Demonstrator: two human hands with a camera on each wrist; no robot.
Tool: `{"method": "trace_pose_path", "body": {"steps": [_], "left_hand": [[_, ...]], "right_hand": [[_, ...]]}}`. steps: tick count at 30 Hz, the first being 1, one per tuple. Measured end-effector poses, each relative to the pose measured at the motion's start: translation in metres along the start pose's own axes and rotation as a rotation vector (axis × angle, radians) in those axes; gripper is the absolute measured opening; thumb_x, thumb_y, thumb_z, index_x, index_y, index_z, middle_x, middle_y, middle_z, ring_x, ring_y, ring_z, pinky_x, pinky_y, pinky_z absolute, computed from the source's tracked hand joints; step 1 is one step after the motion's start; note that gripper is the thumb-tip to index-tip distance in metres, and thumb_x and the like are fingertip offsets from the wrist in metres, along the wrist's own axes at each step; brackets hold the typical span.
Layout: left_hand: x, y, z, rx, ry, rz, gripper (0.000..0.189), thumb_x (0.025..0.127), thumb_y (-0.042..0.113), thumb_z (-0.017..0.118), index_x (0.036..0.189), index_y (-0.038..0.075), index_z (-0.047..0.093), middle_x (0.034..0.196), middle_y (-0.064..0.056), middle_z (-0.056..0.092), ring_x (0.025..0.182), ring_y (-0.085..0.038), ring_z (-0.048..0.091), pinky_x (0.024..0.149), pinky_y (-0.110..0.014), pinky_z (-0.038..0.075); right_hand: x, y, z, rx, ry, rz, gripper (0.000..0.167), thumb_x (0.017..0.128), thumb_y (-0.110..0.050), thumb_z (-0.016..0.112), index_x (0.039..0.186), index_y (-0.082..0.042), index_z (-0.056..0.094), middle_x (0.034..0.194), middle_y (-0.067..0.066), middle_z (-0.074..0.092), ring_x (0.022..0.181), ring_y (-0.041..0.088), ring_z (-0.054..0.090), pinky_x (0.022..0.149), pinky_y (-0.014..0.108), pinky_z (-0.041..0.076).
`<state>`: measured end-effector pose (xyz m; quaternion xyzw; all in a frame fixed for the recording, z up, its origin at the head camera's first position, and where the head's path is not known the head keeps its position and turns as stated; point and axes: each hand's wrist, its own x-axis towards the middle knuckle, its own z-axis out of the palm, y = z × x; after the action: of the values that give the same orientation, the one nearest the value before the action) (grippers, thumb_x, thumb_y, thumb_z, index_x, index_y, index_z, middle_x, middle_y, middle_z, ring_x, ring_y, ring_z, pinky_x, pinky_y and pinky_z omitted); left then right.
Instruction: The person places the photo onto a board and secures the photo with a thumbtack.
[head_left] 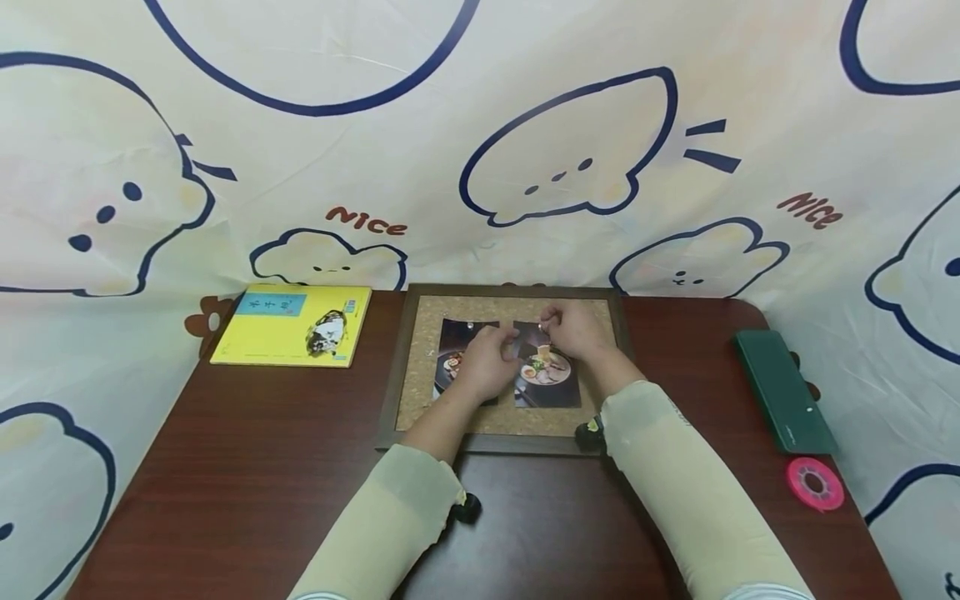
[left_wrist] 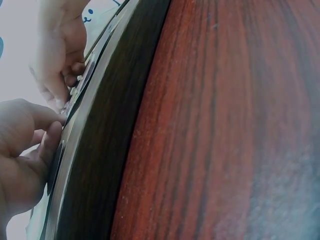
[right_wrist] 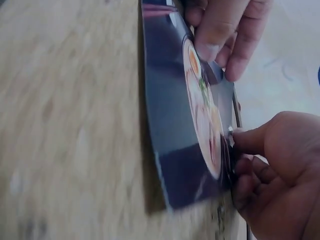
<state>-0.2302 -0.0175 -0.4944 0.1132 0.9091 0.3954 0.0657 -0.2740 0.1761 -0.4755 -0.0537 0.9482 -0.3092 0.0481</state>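
Observation:
A cork board (head_left: 416, 367) in a dark frame lies on the table. On it are two dark food photos. The left photo (head_left: 450, 342) has a pin at its top and is partly hidden by my left hand (head_left: 489, 364). Its thumb and forefinger hold the left edge of the right photo (head_left: 547, 393), which shows a bowl of food. At the top of that photo my right hand (head_left: 573, 332) pinches a small clear pushpin (right_wrist: 230, 131). In the right wrist view the photo's lower edge stands slightly off the cork.
A yellow book (head_left: 277, 342) lies at the back left of the brown table (head_left: 262, 467). Along the right edge are a green case (head_left: 783, 392) and a pink ring-shaped item (head_left: 815, 483). A cartoon-printed cloth (head_left: 420, 167) hangs behind the table.

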Motion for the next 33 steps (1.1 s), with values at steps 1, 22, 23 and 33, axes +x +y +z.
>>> {"method": "trace_pose_path", "body": {"steps": [1, 22, 23, 33], "left_hand": [[0.0, 0.0, 0.0, -0.001, 0.003, -0.001, 0.052, 0.091, 0.016, 0.077, 0.14, 0.007, 0.063, 0.126, -0.011, 0.059, 0.084, -0.014, 0.061, 0.081, -0.033, 0.053], [-0.001, -0.001, -0.003, -0.039, -0.01, -0.021, 0.051, 0.092, 0.016, 0.073, 0.141, 0.011, 0.064, 0.134, -0.014, 0.054, 0.088, -0.018, 0.06, 0.077, -0.035, 0.053], [-0.001, -0.001, -0.004, -0.054, -0.017, -0.019, 0.051, 0.092, 0.016, 0.074, 0.141, 0.011, 0.063, 0.133, -0.014, 0.054, 0.088, -0.017, 0.061, 0.076, -0.034, 0.053], [-0.011, -0.004, -0.015, -0.208, -0.061, -0.036, 0.055, 0.092, 0.014, 0.077, 0.145, 0.01, 0.06, 0.137, -0.011, 0.056, 0.102, -0.02, 0.066, 0.081, -0.033, 0.057]], "right_hand": [[-0.002, 0.001, -0.001, -0.009, 0.004, -0.028, 0.018, 0.1, -0.01, 0.057, 0.105, -0.008, 0.075, 0.098, 0.008, 0.074, 0.083, 0.024, 0.064, 0.074, 0.039, 0.052], [-0.013, -0.001, -0.005, -0.249, -0.094, -0.063, 0.035, 0.1, -0.014, 0.059, 0.131, -0.018, 0.073, 0.132, 0.013, 0.065, 0.123, 0.037, 0.06, 0.098, 0.053, 0.051], [-0.013, 0.0, -0.005, -0.249, -0.097, -0.062, 0.035, 0.1, -0.015, 0.059, 0.132, -0.018, 0.072, 0.132, 0.013, 0.065, 0.123, 0.037, 0.06, 0.097, 0.053, 0.051], [-0.028, 0.016, -0.004, -0.085, -0.011, -0.142, 0.045, 0.097, -0.018, 0.067, 0.14, -0.006, 0.064, 0.122, 0.015, 0.065, 0.102, 0.029, 0.061, 0.087, 0.047, 0.051]]}}
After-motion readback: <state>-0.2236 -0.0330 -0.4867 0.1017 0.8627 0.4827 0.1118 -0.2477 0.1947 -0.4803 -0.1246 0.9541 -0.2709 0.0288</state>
